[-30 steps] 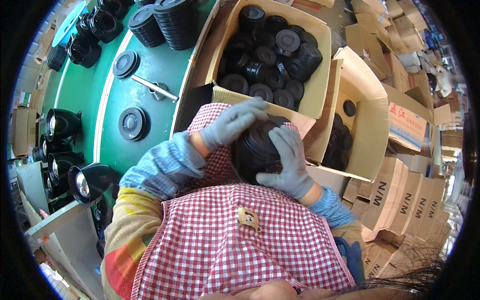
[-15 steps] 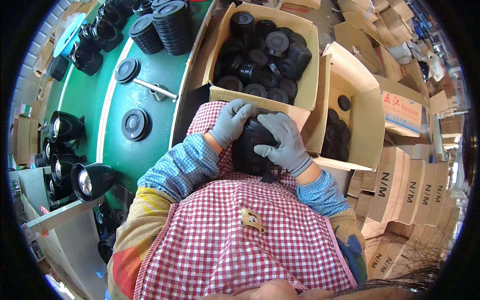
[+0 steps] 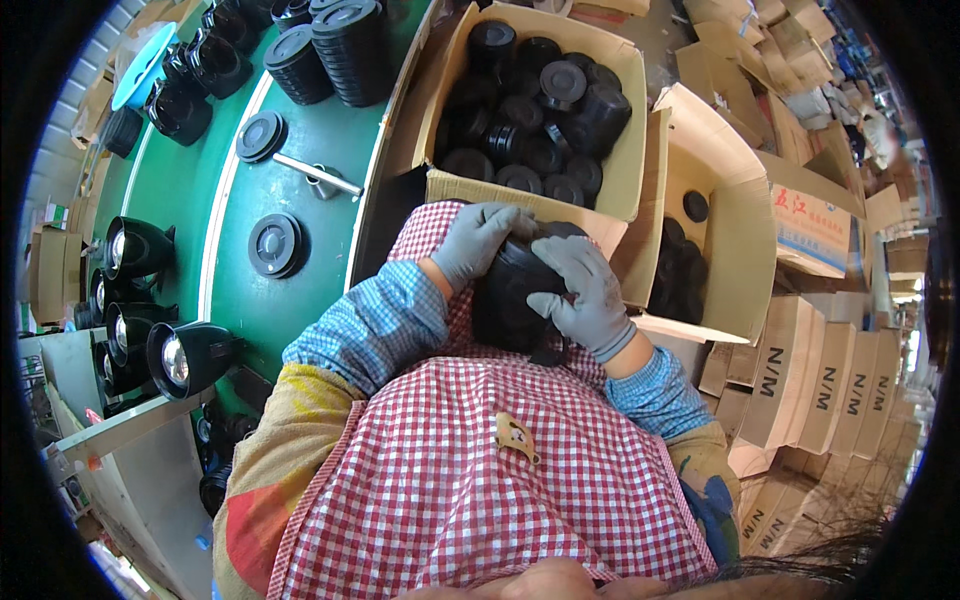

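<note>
black housing (image 3: 508, 305) under gloved fingers (image 3: 572, 262), near cardboard box (image 3: 525, 198) of black parts (image 3: 563, 82)

Obs.: one black housing (image 3: 507, 303), hollow or solid not determinable. Surface dark throughout, with a faint sheen; side wall rounded, broad in outline. Located just off centre of view, toward 3 o'clock, above the lap (image 3: 424, 236); whether it rests there or is borne entirely by the hold, cannot tell. Held from two sides, with cover at its 11 and 2–3 o'clock edges. Far end points to about 12 o'clock, mostly hidden; a dark part shows near 1 o'clock, unclear if a separate piece. Small black tab (image 3: 548, 354) projects at 5 o'clock. Interior not visible.
</note>
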Available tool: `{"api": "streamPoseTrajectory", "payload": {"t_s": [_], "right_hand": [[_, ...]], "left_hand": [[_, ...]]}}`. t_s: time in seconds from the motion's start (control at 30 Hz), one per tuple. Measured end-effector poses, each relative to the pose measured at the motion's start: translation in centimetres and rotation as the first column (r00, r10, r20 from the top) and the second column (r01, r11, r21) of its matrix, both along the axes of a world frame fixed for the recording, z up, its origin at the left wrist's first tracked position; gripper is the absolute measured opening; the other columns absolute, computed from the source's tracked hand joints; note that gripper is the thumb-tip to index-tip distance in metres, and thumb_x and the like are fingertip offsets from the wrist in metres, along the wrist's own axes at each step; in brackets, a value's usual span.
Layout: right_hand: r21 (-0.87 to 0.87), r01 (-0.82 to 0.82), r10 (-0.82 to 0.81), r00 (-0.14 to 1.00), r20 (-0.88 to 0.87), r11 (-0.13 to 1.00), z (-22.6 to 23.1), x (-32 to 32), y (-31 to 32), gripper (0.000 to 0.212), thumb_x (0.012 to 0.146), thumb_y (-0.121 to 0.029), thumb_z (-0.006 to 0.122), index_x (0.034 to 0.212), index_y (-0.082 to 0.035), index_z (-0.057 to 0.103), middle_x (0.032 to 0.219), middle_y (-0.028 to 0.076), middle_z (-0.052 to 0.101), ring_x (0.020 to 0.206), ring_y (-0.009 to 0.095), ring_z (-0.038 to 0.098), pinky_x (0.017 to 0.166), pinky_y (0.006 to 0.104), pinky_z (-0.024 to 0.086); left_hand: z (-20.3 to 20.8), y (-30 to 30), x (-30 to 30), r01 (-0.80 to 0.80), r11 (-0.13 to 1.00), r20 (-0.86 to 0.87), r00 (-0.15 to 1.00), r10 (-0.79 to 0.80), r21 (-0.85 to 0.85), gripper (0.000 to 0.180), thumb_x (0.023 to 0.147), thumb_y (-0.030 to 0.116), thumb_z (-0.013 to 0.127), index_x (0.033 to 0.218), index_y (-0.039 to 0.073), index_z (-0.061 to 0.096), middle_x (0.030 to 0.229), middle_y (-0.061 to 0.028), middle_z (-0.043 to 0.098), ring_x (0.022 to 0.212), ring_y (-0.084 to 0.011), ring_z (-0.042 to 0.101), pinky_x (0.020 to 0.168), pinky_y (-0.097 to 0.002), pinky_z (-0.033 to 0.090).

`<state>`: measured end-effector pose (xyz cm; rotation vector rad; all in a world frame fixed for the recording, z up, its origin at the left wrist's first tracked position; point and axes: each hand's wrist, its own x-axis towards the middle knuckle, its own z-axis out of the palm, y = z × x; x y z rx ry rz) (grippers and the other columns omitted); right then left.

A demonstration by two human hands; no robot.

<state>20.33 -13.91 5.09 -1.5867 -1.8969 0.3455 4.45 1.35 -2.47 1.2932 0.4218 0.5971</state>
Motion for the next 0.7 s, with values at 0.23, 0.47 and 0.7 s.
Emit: {"api": "streamPoseTrajectory", "payload": {"t_s": [0.23, 0.47, 0.7], "right_hand": [[0.147, -0.174, 0.164, 0.984, 0.074, 0.974, 6.4, 5.2, 5.9, 0.073, 0.097, -0.056, 0.055, 0.152, -0.009, 0.044, 0.153, 0.021, 0.045, 0.140, 0.040, 0.044, 0.119, 0.0489, 0.028], [-0.114, -0.120, 0.146, 0.954, 0.261, 0.986, -1.1, 0.8, 4.1, 0.085, 0.101, -0.059, 0.046, 0.162, -0.007, 0.018, 0.164, 0.025, 0.023, 0.151, 0.043, 0.025, 0.122, 0.0572, 0.019], [-0.002, -0.216, 0.211, 0.951, 0.226, 0.976, 3.8, 1.6, 9.0, 0.086, 0.097, -0.064, 0.036, 0.162, -0.011, 0.019, 0.167, 0.021, 0.018, 0.154, 0.039, 0.019, 0.124, 0.0557, 0.010]], "left_hand": [[1.3, -0.4, -0.2, 0.080, 0.975, 0.139, 0.989, -0.052, -0.207, 0.031, 0.104, 0.026, 0.058, 0.098, 0.000, 0.074, 0.102, -0.0112, 0.074, 0.109, -0.0245, 0.065, 0.102, -0.0374, 0.048], [0.9, -0.5, -1.5, 0.033, 0.991, -0.111, 0.994, -0.019, 0.131, 0.025, 0.101, 0.019, 0.061, 0.110, -0.001, 0.073, 0.105, -0.0091, 0.073, 0.101, -0.0180, 0.066, 0.096, -0.0318, 0.051], [1.4, 0.1, -1.3, 0.093, 0.955, 0.008, 0.995, -0.095, -0.281, 0.028, 0.101, 0.020, 0.063, 0.118, 0.000, 0.071, 0.114, -0.0083, 0.071, 0.101, -0.0178, 0.066, 0.095, -0.0298, 0.052]]}}
